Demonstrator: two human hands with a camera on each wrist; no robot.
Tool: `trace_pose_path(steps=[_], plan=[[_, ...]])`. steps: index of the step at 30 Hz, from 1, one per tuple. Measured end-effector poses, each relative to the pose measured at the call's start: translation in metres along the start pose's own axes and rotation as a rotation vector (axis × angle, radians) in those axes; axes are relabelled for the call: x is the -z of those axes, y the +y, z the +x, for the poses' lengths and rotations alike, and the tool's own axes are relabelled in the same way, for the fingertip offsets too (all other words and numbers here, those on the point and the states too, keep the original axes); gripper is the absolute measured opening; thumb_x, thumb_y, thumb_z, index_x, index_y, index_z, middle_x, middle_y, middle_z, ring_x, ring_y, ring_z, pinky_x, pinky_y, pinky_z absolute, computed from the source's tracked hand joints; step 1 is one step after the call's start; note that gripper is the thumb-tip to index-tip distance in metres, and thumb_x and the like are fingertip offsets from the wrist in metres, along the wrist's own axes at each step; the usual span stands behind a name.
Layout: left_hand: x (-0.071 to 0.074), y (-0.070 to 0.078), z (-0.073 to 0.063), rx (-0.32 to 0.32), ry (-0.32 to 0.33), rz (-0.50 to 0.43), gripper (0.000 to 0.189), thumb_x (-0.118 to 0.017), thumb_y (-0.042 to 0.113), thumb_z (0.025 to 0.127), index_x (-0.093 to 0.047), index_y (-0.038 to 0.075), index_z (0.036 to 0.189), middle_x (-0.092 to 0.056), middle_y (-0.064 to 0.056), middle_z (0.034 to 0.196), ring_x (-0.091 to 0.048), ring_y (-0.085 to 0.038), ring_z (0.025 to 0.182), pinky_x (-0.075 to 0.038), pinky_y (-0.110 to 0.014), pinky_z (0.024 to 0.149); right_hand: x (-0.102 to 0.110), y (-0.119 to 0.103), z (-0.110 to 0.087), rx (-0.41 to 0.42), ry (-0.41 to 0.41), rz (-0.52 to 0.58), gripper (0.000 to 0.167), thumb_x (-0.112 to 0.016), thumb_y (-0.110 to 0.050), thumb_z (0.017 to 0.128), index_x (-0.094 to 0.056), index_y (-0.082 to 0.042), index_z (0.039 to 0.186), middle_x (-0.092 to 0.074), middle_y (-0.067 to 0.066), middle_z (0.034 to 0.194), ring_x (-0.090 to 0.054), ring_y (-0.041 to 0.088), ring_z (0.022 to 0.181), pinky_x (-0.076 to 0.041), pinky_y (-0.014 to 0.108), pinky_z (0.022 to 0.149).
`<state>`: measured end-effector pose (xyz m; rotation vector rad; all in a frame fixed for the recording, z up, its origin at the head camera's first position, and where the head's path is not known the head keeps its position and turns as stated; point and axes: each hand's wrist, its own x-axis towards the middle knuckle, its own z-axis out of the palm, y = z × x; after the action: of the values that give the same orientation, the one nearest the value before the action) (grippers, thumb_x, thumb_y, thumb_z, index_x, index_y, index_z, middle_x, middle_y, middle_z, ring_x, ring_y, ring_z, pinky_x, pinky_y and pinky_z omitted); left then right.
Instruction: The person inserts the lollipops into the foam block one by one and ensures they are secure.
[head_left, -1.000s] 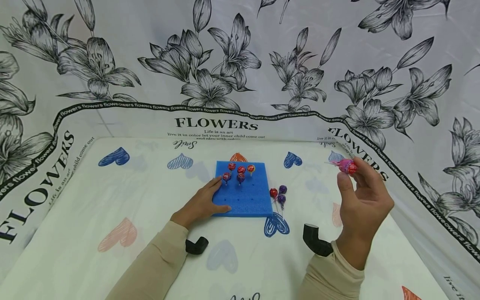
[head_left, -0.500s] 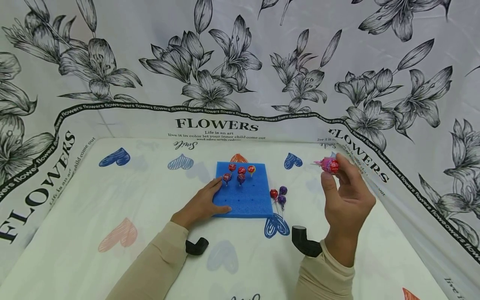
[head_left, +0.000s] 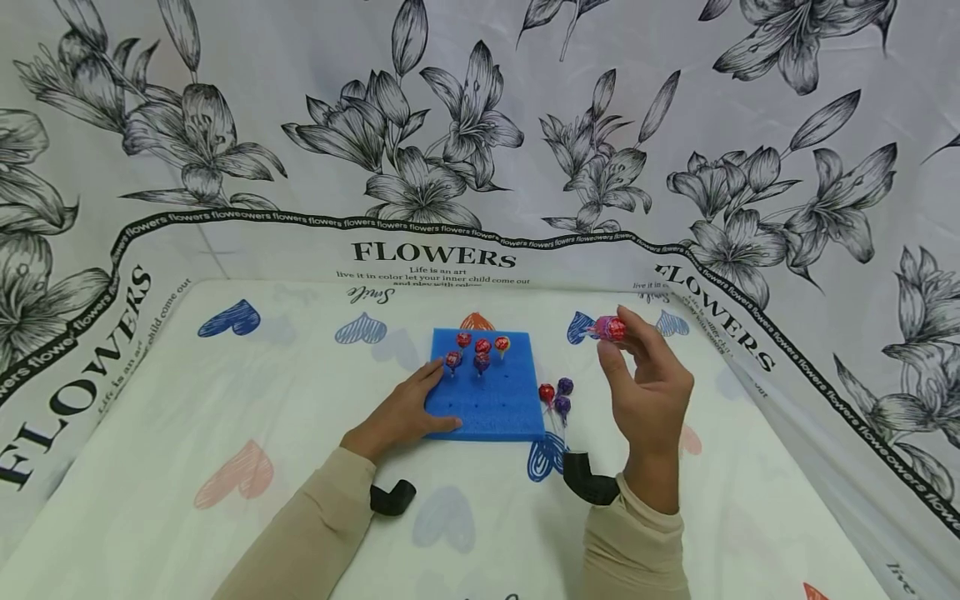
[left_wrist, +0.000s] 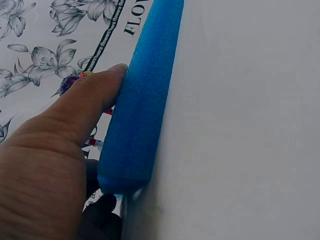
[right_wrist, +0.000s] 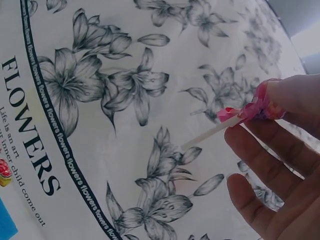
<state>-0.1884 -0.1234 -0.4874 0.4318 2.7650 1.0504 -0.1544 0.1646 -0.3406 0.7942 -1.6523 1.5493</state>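
The right hand pinches a lollipop by its pink-and-red wrapped head, between thumb and forefinger, and holds it up over the cloth. The lollipop is at the hand's fingertips, beyond the palm; its white stick juts out past the fingers to the hand's left. In the right wrist view the other fingers are spread apart, clear of the stick.

The left hand rests on the near left part of the blue block, fingers at its left edge and thumb laid along the top near the front; it presses on the block rather than clenching it. Ahead and to the right of that thumb, five lollipops stand upright in the block, three in the back row and two in front of them. Small holes show in the block's top to the right of the left hand.

Between the block and the right hand, just beside the block's right edge, lie three loose lollipops, one red and two purple, sticks toward the person.
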Motion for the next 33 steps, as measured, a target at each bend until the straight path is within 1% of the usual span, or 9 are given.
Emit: trace_pose_path(steps=[5, 10, 12, 14, 18, 22, 26, 29, 33], plan=[[0.000, 0.001, 0.000, -0.002, 0.002, 0.004, 0.100, -0.075, 0.053, 0.078, -0.028, 0.004, 0.152, -0.016, -0.003, 0.160, -0.015, -0.031, 0.144, -0.023, -0.051, 0.110, -0.006, 0.011, -0.002, -0.043, -0.050, -0.052, 0.041, -0.059, 0.023, 0.081, -0.057, 0.017, 0.121, -0.065, 0.020, 0.107, -0.062, 0.021, 0.097, -0.049, 0.030, 0.089], [0.000, 0.000, 0.001, -0.006, 0.005, 0.011, 0.100, -0.075, 0.054, 0.078, -0.028, 0.005, 0.152, -0.016, -0.004, 0.159, -0.016, -0.031, 0.143, -0.024, -0.051, 0.110, -0.016, 0.008, -0.001, -0.067, -0.083, -0.082, 0.042, -0.057, 0.028, 0.079, -0.055, 0.020, 0.120, -0.063, 0.028, 0.103, -0.062, 0.018, 0.095, -0.049, 0.029, 0.088], [-0.001, 0.000, 0.001, -0.006, 0.006, 0.012, 0.100, -0.075, 0.054, 0.078, -0.028, 0.005, 0.152, -0.016, -0.003, 0.159, -0.016, -0.031, 0.143, -0.024, -0.051, 0.110, -0.020, 0.006, 0.000, -0.088, -0.097, -0.107, 0.040, -0.057, 0.026, 0.080, -0.055, 0.021, 0.119, -0.061, 0.031, 0.102, -0.062, 0.017, 0.094, -0.050, 0.028, 0.088], [-0.001, -0.001, 0.002, -0.001, 0.005, 0.011, 0.100, -0.075, 0.054, 0.078, -0.028, 0.005, 0.152, -0.016, -0.002, 0.160, -0.016, -0.030, 0.143, -0.024, -0.050, 0.110, -0.023, 0.007, -0.002, -0.119, -0.105, -0.131, 0.038, -0.058, 0.024, 0.082, -0.055, 0.019, 0.120, -0.061, 0.032, 0.102, -0.062, 0.017, 0.094, -0.050, 0.028, 0.088], [-0.001, -0.001, 0.002, -0.005, 0.005, 0.009, 0.101, -0.074, 0.055, 0.078, -0.028, 0.005, 0.152, -0.016, -0.002, 0.160, -0.017, -0.031, 0.143, -0.024, -0.051, 0.110, -0.028, 0.015, -0.006, -0.200, -0.125, -0.177, 0.036, -0.060, 0.017, 0.086, -0.056, 0.017, 0.122, -0.062, 0.029, 0.103, -0.063, 0.017, 0.093, -0.050, 0.028, 0.087], [0.000, -0.001, 0.001, -0.002, 0.005, 0.005, 0.101, -0.075, 0.055, 0.077, -0.028, 0.005, 0.152, -0.016, -0.003, 0.160, -0.016, -0.031, 0.143, -0.024, -0.051, 0.110, -0.032, 0.033, -0.015, -0.288, -0.150, -0.203, 0.035, -0.061, 0.010, 0.090, -0.057, 0.014, 0.124, -0.064, 0.025, 0.104, -0.063, 0.023, 0.093, -0.051, 0.031, 0.088], [0.000, -0.001, 0.000, -0.004, 0.003, 0.002, 0.102, -0.075, 0.055, 0.077, -0.028, 0.004, 0.152, -0.016, -0.004, 0.159, -0.015, -0.033, 0.143, -0.024, -0.052, 0.110, -0.035, 0.066, -0.031, -0.383, -0.162, -0.200, 0.037, -0.062, 0.000, 0.093, -0.057, 0.007, 0.129, -0.065, 0.021, 0.110, -0.064, 0.029, 0.097, -0.050, 0.039, 0.090], [-0.001, 0.000, 0.000, -0.001, 0.000, 0.002, 0.102, -0.075, 0.055, 0.077, -0.028, 0.004, 0.152, -0.016, -0.004, 0.160, -0.015, -0.033, 0.143, -0.023, -0.051, 0.110, -0.036, 0.089, -0.043, -0.458, -0.159, -0.197, 0.040, -0.065, -0.011, 0.094, -0.058, -0.001, 0.131, -0.065, 0.015, 0.115, -0.064, 0.027, 0.101, -0.050, 0.041, 0.091], [-0.001, 0.001, 0.000, 0.010, 0.001, 0.006, 0.102, -0.075, 0.055, 0.077, -0.028, 0.005, 0.152, -0.016, -0.003, 0.160, -0.014, -0.031, 0.144, -0.023, -0.051, 0.110, -0.038, 0.103, -0.052, -0.519, -0.164, -0.193, 0.040, -0.067, -0.021, 0.093, -0.061, -0.008, 0.131, -0.065, 0.009, 0.116, -0.065, 0.023, 0.101, -0.052, 0.038, 0.088]])
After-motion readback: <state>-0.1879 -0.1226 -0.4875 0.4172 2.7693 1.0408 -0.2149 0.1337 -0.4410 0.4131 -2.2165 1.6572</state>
